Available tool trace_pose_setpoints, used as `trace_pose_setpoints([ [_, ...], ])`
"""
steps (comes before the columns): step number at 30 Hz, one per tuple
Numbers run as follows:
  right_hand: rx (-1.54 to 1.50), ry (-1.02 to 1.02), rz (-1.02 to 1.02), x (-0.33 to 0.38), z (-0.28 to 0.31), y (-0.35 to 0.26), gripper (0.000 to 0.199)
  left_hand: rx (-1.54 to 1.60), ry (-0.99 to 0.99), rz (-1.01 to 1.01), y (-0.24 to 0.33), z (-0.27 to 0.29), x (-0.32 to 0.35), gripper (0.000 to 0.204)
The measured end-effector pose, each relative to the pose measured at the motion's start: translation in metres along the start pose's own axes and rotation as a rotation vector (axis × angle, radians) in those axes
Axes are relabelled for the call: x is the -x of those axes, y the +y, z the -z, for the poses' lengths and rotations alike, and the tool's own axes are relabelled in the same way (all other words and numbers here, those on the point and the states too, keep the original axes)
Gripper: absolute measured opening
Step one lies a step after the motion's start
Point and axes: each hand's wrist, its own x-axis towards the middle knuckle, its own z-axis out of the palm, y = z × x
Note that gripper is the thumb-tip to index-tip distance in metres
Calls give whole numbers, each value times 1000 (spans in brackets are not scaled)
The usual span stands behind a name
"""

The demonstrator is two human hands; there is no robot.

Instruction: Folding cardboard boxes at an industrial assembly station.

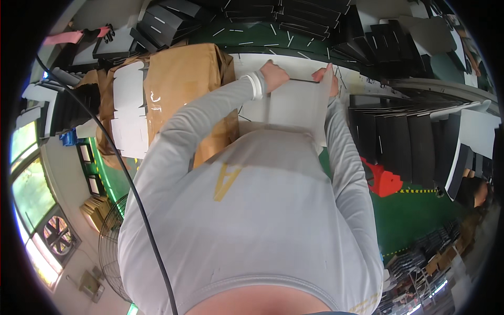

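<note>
A partly folded cardboard box (294, 107), pale inside with a thin dark far edge, lies in front of my body on the white worktop. My left hand (274, 76) is curled at the far left corner of it, the fingers closed on the edge. At the far right corner my right hand (331, 81) pinches the upright side panel (322, 102), which hides part of the fingers. Both forearms reach forward in grey sleeves, with a white band (255, 85) round the left wrist.
Left of the box stands a large brown-paper-covered bundle (181, 79), beside white cardboard blanks (128, 107). Black cardboard pieces (404, 139) stand in a row on the right, near a red plastic object (382, 178). Dark boxes (310, 16) are stacked beyond. A black cable (126, 170) crosses the left side.
</note>
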Motion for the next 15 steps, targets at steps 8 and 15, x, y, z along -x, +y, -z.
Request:
trace_pose_setpoints([
  [8,-93,-25,-138,-2,-4,7,63,-162,-5,-15,15,-3,-25,11],
  [15,-240,-28,-160,-4,-13,19,55,179,240,47,45,-12,-51,20],
])
